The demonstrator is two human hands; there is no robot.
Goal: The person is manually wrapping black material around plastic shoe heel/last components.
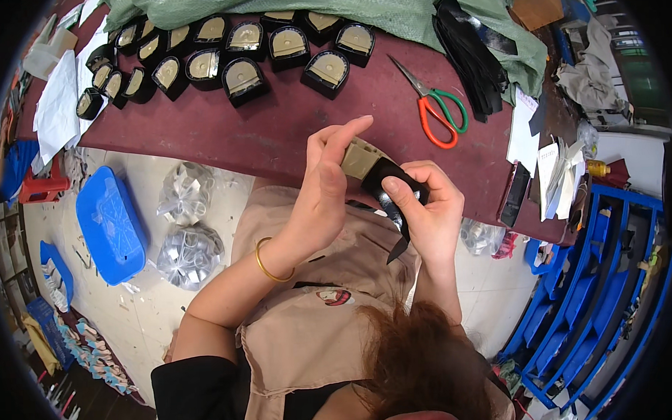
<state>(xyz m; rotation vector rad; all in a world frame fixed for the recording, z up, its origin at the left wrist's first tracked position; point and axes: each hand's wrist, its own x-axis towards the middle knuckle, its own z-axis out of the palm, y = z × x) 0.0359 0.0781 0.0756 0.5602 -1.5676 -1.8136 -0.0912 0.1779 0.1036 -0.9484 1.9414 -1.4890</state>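
Note:
A block-shaped tan shoe heel (359, 159), partly covered by a black strip of shiny leather-like material (385, 173), is held above the table's front edge. My right hand (433, 201) grips its covered end, thumb pressed on the black material, and a loose pointed tail of the strip hangs below. My left hand (322, 182) is at the bare tan end with its fingers stretched out, touching or nearly touching it. Farther back on the table stand several black-covered heels (244, 78) with tan upper faces.
Scissors (438, 112) with red and green handles lie on the maroon table (222, 140). Black strips (473, 64) are piled beside a green cloth (388, 2). A blue basin (111, 227) and bagged metallic-looking parts (191, 256) are at lower left, blue racks (591, 297) at right.

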